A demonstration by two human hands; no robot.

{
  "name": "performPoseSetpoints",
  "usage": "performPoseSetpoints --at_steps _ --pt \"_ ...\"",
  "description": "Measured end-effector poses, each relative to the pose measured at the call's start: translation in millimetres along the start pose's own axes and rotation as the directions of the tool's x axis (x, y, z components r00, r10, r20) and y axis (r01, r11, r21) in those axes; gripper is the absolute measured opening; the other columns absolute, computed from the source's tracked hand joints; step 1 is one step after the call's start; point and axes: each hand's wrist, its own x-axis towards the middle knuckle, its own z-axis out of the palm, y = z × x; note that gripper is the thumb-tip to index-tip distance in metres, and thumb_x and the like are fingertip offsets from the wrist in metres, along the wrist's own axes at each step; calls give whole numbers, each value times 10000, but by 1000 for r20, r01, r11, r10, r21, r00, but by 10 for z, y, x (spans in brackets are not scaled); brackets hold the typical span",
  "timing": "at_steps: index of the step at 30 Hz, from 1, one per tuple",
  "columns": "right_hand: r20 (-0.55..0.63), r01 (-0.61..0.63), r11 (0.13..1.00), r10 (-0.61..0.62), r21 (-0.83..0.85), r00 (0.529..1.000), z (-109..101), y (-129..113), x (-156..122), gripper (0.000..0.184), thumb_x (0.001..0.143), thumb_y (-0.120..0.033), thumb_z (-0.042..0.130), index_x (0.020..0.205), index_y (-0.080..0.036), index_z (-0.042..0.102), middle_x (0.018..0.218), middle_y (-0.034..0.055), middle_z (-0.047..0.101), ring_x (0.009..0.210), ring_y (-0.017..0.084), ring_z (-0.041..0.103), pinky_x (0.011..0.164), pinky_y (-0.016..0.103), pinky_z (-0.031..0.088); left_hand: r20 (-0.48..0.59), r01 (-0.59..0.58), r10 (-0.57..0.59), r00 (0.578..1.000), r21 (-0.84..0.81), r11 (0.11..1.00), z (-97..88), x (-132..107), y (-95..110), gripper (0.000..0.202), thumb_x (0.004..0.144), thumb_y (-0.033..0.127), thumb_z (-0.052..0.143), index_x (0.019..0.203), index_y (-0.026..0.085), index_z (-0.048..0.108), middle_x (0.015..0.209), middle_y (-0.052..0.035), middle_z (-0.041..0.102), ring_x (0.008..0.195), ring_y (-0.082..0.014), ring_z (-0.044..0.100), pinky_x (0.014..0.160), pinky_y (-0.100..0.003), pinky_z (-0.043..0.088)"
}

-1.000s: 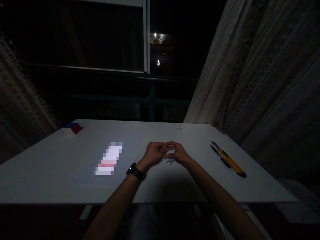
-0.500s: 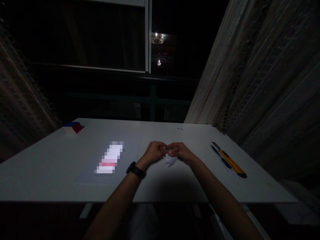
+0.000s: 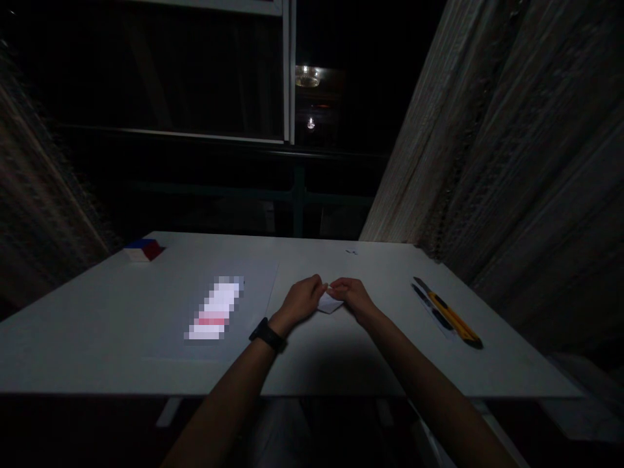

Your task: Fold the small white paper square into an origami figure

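A small folded white paper (image 3: 330, 303) is held between my two hands over the middle of the white table (image 3: 341, 357). My left hand (image 3: 303, 296), with a black watch (image 3: 267, 334) on its wrist, pinches the paper's left side. On the right side, my right hand (image 3: 351, 296) has thumb and fingers closed on the same paper. The hands nearly meet at its top. Part of the paper is hidden behind the fingers, and its lower edge comes to a blunt point toward me.
On the left a pixelated bright screen (image 3: 214, 309) lies on a pale sheet (image 3: 166, 348). A blue, red and white cube (image 3: 143, 250) stands at the far left. A yellow cutter (image 3: 455, 320) and a dark pen (image 3: 431, 305) lie at right. Small dark bits (image 3: 351, 252) lie at the back.
The fingers have shifted on the paper, and the hands have parted slightly at the top. The flap that hung below is now gathered into a wider, flatter shape.
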Motion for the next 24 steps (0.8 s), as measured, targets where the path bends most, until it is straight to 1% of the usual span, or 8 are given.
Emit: performPoseSetpoints --at_steps 5,9,11,14,16,19,22,24 --pt "38 -38 997 41 -70 998 -12 -6 -4 245 399 -232 751 544 -134 580 442 -24 563 426 97 477 479 239 342 -31 -56 57 998 30 998 -6 -6 5 260 826 371 382 719 177 519 684 -12 567 620 -121 493 563 -225 312" --pt "70 -16 994 24 -110 997 -9 -17 -22 233 405 -233 751 508 -134 566 428 -39 537 417 81 451 469 230 324 -31 -62 63 998 27 998 -40 -13 23 236 803 355 435 697 173 542 670 -10 580 622 -117 502 567 -220 311" --pt "84 -2 991 14 -132 996 -5 -23 -31 238 415 -244 752 503 -136 559 408 -55 501 397 67 416 446 221 295 -39 -49 49 998 9 999 -47 -15 35 268 800 385 435 693 169 551 657 -9 579 614 -115 501 561 -219 309" --pt "64 17 989 -7 -150 998 -4 -22 -28 263 428 -270 753 472 -142 528 376 -72 440 375 54 365 422 216 259 -69 -22 19 997 -44 999 -37 -10 41 345 814 440 385 698 163 556 645 -6 572 605 -111 496 548 -216 305" --pt "26 23 989 -19 -143 999 -8 -13 -15 273 431 -284 751 467 -142 520 389 -66 448 383 56 373 426 217 265 -91 -13 6 996 -74 997 -24 -1 30 382 836 440 330 705 161 555 645 -4 569 605 -107 494 546 -214 304" --pt "3 29 992 -29 -125 1000 -13 2 2 268 442 -299 743 492 -140 533 432 -50 485 409 66 403 443 221 289 -98 -12 4 995 -79 997 -7 11 1 394 851 423 296 705 159 550 639 -2 563 602 -106 490 545 -213 303" --pt "-1 32 993 -32 -114 999 -7 9 0 274 430 -296 746 538 -141 548 450 -47 491 420 73 418 446 224 305 -63 -27 24 998 -48 998 -1 8 -20 358 842 407 331 704 162 552 639 -3 567 602 -109 491 545 -214 302" --pt "6 39 994 -38 -106 999 1 18 -4 301 409 -278 753 605 -146 566 447 -60 475 414 73 412 435 221 305 -38 -45 44 998 -17 999 -2 -1 -19 325 839 381 350 708 166 556 645 -6 572 602 -111 494 547 -215 301"
